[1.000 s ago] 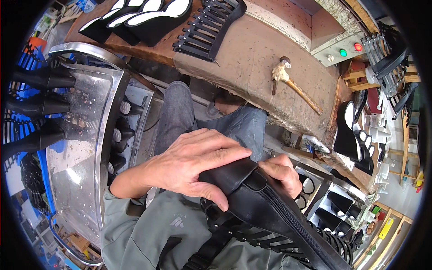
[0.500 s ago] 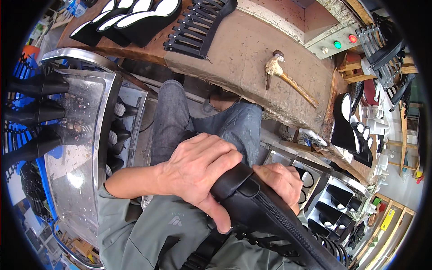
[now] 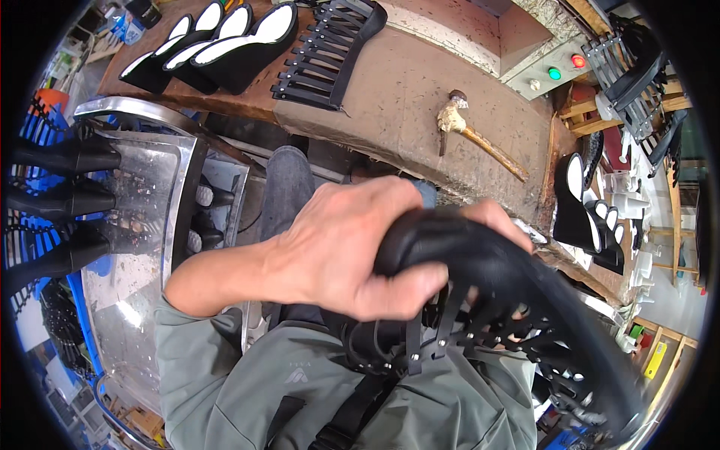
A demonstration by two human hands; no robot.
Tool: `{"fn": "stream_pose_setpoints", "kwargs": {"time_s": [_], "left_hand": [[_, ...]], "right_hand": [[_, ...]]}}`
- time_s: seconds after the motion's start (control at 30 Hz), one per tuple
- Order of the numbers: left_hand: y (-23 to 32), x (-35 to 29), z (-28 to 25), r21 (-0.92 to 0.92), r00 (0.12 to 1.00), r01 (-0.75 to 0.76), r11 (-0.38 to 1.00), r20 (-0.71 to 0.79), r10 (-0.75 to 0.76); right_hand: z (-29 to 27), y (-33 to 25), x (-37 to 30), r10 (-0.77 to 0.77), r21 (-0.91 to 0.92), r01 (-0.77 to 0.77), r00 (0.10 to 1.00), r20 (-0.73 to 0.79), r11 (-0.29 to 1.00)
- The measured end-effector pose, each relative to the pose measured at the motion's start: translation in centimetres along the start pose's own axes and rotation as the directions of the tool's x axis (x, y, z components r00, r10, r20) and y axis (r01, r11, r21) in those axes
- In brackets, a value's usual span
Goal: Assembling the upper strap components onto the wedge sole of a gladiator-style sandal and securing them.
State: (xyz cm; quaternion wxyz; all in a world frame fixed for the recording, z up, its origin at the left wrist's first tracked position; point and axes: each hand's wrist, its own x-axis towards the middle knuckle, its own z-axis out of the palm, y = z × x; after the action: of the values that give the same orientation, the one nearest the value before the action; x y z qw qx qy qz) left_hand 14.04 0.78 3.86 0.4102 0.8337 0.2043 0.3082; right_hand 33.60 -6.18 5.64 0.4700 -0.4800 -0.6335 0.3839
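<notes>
My left hand (image 3: 341, 251) is closed around the rounded end of a black strappy boot (image 3: 517, 274), its thumb pressed on the near side. On the far side of that end my right hand (image 3: 501, 223) grips the boot too; most of its fingers are hidden behind the leather. The boot's shaft, with cut-out straps and small metal studs, hangs down to the lower right and is partly blurred. Beyond my hands, on the bench (image 3: 390, 97), lies a hammer (image 3: 487, 146) with a wooden handle and a wrapped head.
Several black wedge soles (image 3: 247, 49) with white tops stand at the bench's far left, beside another strappy boot upper (image 3: 326, 56). A metal-framed tray (image 3: 139, 225) with black boots is at left. More wedge soles (image 3: 577, 202) sit at right, near a panel with coloured buttons (image 3: 555, 73).
Both hands have lifted the boot up and away from my lap and turned it. The zip side has gone from view, and the strapped side now shows.
</notes>
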Motion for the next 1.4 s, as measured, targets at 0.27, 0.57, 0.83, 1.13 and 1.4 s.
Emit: {"fn": "stream_pose_setpoints", "kwargs": {"time_s": [0.27,0.57,0.83,1.13,1.4], "left_hand": [[-6.9,-1.3,0.6,-0.289,0.943,0.256,0.922,0.286,-0.172],[-8.3,-1.9,2.2,-0.318,0.972,0.197,0.927,0.189,-0.142],[-7.7,-1.8,2.1,-0.316,0.974,0.192,0.929,0.181,-0.139],[-5.4,0.1,4.1,-0.026,0.814,0.576,0.817,0.116,-0.570],[-5.4,-1.6,4.0,-0.030,0.814,0.581,0.813,0.018,-0.581]], "right_hand": [[2.2,3.9,-6.3,0.290,0.343,-0.266,0.957,-0.020,0.901],[2.4,7.7,-3.8,0.529,0.457,-0.510,0.843,0.099,0.729],[1.5,9.5,-3.0,0.645,0.553,-0.617,0.744,0.176,0.560],[1.3,13.7,-4.9,0.564,0.325,-0.624,0.782,0.266,0.711],[2.2,13.1,-2.0,0.492,0.204,-0.693,0.658,0.570,0.692]]}}
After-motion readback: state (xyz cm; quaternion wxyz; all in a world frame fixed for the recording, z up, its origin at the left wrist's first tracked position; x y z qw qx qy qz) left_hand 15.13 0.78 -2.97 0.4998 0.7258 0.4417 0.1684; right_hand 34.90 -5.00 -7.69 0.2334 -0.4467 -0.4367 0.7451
